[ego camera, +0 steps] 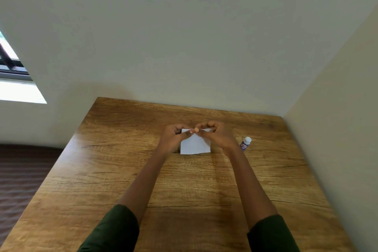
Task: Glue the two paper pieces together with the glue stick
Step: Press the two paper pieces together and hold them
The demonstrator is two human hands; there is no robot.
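- We have both hands on the white paper [195, 143], which lies flat on the wooden table [143, 180], near its far edge.
- Our left hand [173, 136] and right hand [217, 134] meet over the paper's far edge, thumbs tip to tip at its middle, fingers curled and pressed down on the sheet; nothing is lifted or pinched as far as we can tell.
- We cannot tell whether one sheet or two stacked pieces lie under our hands; only one white outline shows.
- The glue stick [245, 144] lies on the table just right of our right wrist, apart from the paper, cap end pointing away from us and slightly right.
- It lies nearer our right hand, so that hand would reach it, going right and a little back.
- We judge this to be pressing the joint, though no glue line is visible.
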